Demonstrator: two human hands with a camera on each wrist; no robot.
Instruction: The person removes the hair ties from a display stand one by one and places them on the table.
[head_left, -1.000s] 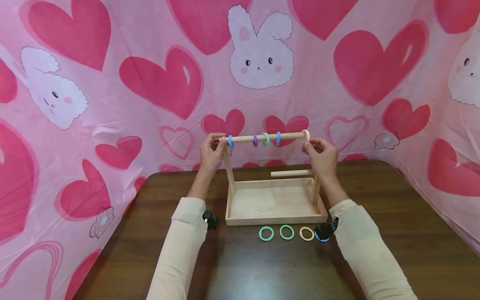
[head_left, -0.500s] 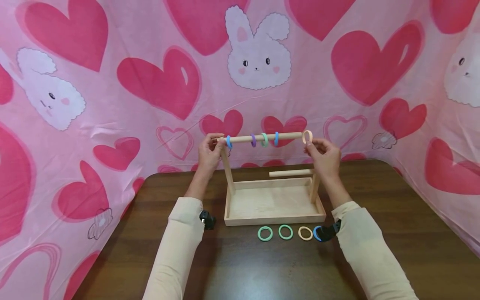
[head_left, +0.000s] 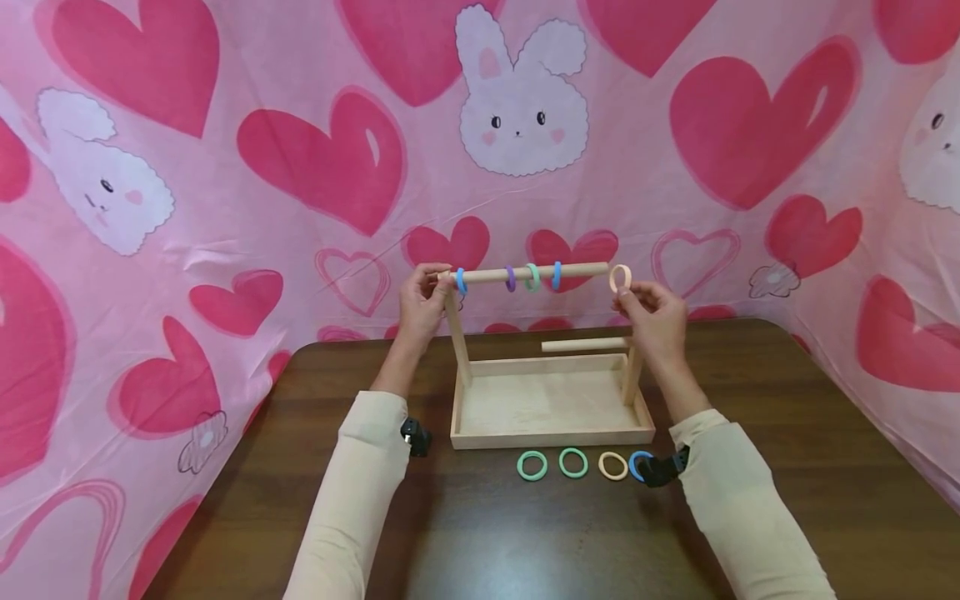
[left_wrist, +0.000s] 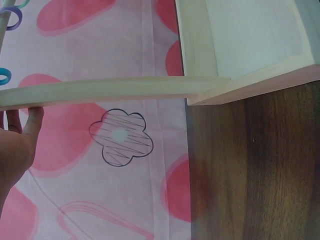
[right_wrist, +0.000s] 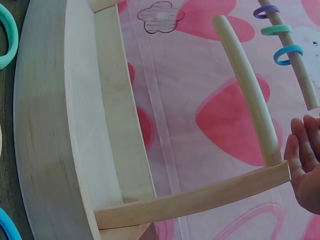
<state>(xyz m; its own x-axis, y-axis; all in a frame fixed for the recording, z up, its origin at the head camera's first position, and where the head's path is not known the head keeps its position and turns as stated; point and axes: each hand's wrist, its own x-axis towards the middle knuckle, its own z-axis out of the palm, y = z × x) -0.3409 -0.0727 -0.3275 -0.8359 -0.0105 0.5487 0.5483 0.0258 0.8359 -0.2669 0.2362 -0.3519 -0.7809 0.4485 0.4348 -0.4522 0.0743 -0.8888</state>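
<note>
A wooden tray stand [head_left: 551,437] has an upright at each end, each bearing a sideways rod. My left hand [head_left: 422,307] grips the top of the left upright [left_wrist: 115,89], where the upper rod [head_left: 583,270] begins. On that rod hang a blue ring [head_left: 461,282], a purple ring [head_left: 511,278], a green ring [head_left: 532,277] and another blue ring [head_left: 557,276]. My right hand [head_left: 658,321] pinches a pale peach ring [head_left: 620,278] between thumb and fingers, just off the rod's free right end. The lower rod [right_wrist: 250,90] on the right upright is bare.
On the brown table [head_left: 495,533], before the tray, lie two green rings [head_left: 532,466], a pale yellow ring [head_left: 612,467] and a blue ring [head_left: 639,466], partly hidden by the right wrist camera [head_left: 663,470]. A pink heart-patterned cloth [head_left: 420,192] hangs behind.
My right hand has drawn the peach ring rightward, from around the upper rod's end to just clear of it. My left hand keeps its grip on the upright.
</note>
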